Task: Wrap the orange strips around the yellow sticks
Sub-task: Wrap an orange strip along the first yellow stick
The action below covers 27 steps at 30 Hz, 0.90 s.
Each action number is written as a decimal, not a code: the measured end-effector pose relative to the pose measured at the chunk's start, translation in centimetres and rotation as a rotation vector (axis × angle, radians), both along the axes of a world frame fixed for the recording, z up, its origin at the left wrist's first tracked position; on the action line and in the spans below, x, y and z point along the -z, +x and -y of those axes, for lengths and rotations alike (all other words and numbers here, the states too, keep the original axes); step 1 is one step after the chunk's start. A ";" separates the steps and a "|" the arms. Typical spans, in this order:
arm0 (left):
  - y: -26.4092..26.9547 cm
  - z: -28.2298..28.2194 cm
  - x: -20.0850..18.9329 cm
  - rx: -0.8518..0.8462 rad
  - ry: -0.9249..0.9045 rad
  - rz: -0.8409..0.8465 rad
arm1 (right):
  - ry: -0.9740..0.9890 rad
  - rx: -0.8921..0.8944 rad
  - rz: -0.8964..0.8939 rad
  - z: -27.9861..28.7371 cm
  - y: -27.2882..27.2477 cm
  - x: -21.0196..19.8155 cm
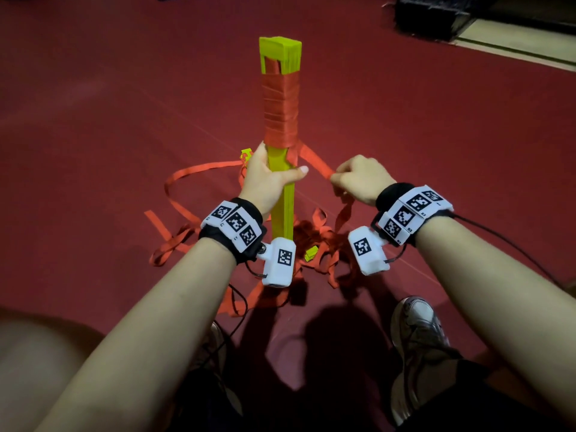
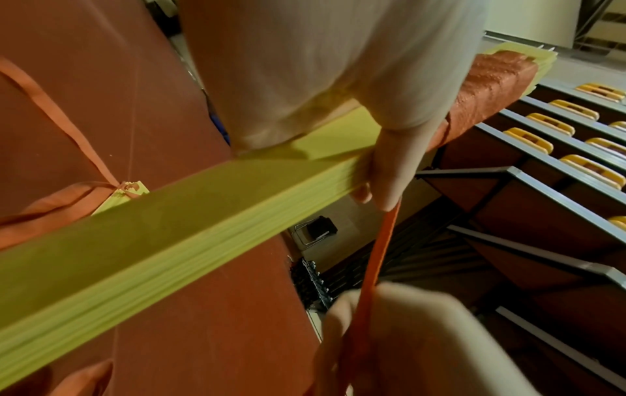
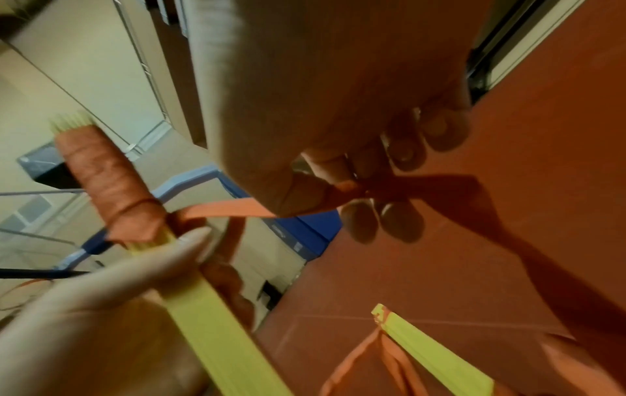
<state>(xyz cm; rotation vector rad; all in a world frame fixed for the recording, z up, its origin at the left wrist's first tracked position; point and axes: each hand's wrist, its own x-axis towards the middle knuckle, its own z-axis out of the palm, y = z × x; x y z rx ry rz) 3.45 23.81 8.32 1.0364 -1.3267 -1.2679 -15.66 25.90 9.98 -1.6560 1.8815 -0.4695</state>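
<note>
My left hand (image 1: 265, 177) grips the long square-section yellow plastic stick (image 1: 282, 210), fingers and thumb curled around it just below the finished orange windings (image 1: 280, 110), so the stick's long axis runs away from my knuckles, up and forward, with its far end capped by bare yellow. My right hand (image 1: 361, 179) sits just to the right of that grip, pinching the flat orange fabric strip (image 1: 314, 160) between thumb and curled fingers. The strip runs taut from my right fingertips (image 3: 333, 171) leftward to the lowest turn, right above my left thumb (image 1: 296, 173). The next turn, I judge, goes across the stick's axis (the right hand is the nearer one to the free strip), below the existing windings. Loose strip lies heaped beneath both wrists on the red floor (image 1: 93, 120).
</note>
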 end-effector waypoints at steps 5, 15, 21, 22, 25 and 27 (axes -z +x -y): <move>-0.1 0.0 -0.3 0.036 -0.005 -0.091 | 0.247 0.022 0.139 -1.6 -0.7 2.9; -0.7 0.0 -0.7 0.071 -0.005 -0.105 | 0.281 -0.119 -0.334 -1.2 -1.2 3.8; -0.9 -0.5 1.5 0.196 0.082 0.024 | -0.160 -0.045 0.711 -0.1 2.9 -0.7; -1.1 -0.7 1.7 0.209 0.103 0.043 | -0.156 -0.034 0.837 0.1 3.3 -1.3; -1.1 -1.0 2.0 0.232 0.132 0.088 | -0.148 -0.099 0.825 -0.1 3.5 -2.4; -1.0 -1.1 2.2 0.218 0.144 0.079 | -0.170 -0.194 0.695 -0.2 3.1 -1.8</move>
